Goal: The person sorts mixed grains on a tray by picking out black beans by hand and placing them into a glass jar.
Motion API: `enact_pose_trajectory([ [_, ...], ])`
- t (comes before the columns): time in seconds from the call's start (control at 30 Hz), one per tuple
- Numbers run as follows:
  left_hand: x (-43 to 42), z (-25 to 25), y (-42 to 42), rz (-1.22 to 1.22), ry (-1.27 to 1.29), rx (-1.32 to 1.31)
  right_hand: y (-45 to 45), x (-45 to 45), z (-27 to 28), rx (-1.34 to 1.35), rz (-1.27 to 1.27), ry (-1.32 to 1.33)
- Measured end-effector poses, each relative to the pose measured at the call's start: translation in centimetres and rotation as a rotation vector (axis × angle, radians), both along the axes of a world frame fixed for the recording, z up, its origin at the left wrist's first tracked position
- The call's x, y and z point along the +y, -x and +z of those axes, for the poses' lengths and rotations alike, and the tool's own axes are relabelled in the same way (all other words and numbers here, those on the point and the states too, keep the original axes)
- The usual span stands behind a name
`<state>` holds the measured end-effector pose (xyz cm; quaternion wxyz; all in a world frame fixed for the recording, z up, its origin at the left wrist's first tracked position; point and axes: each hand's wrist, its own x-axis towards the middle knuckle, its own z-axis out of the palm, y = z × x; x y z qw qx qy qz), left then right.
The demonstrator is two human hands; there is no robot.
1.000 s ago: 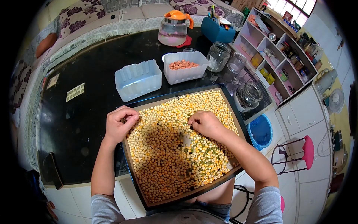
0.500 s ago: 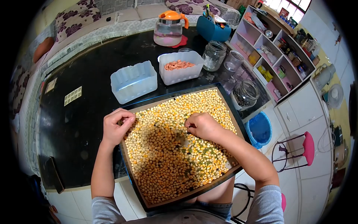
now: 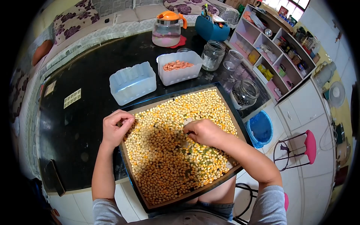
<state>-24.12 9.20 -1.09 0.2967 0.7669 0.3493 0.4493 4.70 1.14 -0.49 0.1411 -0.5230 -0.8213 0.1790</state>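
Note:
A shallow dark-rimmed tray [image 3: 134,190] holds a layer of yellow corn kernels and pale soybeans [image 3: 161,183]. Green beans [image 3: 204,152] and a few dark ones are mixed in, mostly right of the middle. My left hand [image 3: 117,127] is at the tray's upper left edge, thumb and fingers curled together; whatever is in them is hidden. Over the middle of the tray, my right hand [image 3: 205,132] reaches into the beans with its fingers bent down and closed. Its fingertips are partly hidden, so their contents cannot be made out. A small patch of tray floor shows beside them.
Behind the tray stand a translucent plastic box [image 3: 133,84] and another box [image 3: 180,73] with peanuts. Glass jars [image 3: 213,56] line the right side, one jar [image 3: 244,93] holding dark beans. An orange-lidded pitcher [image 3: 167,32] stands farther back. A blue bin [image 3: 259,129] is on the floor.
My right hand has shifted slightly left and down among the beans. My left hand stays at the tray edge. The whole view has moved a little.

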Motion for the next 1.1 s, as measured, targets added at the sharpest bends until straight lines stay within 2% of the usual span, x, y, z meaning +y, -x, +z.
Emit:
enact_pose_trajectory([
  [0.07,0.0,0.0,0.1,-0.003,0.003,0.016,0.2,0.0,0.1,0.01,0.012,0.055],
  [0.2,0.1,-0.2,0.1,-0.006,0.015,0.017,0.4,0.2,-0.4,-0.123,0.03,0.032],
  [0.33,0.0,-0.2,0.0,0.017,0.051,-0.01,1.0,0.4,0.3,-0.223,-0.008,0.124],
  [0.53,0.1,-0.5,0.2,-0.004,0.009,-0.006,0.2,0.3,-0.6,-0.197,0.002,0.034],
  [0.6,0.1,-0.4,0.2,0.013,0.03,0.006,-0.3,0.1,-0.9,-0.061,0.022,-0.076],
  [0.67,0.2,-0.5,0.3,0.001,0.033,0.008,-0.6,-0.1,-0.6,-0.03,-0.027,-0.083],
  [0.73,0.2,-0.5,0.3,0.008,0.025,0.004,-1.3,-0.3,0.1,0.051,-0.098,0.025],
  [0.93,0.1,-0.5,0.1,-0.001,0.028,-0.015,-6.3,-0.9,5.6,0.124,-0.301,-0.23],
  [1.0,0.1,-0.5,0.1,0.002,0.035,-0.024,-8.1,-1.2,8.0,0.309,-0.547,-0.125],
  [1.1,0.2,-0.6,0.2,0.001,0.016,-0.022,-11.8,-1.1,8.8,0.395,-0.715,-0.178],
])
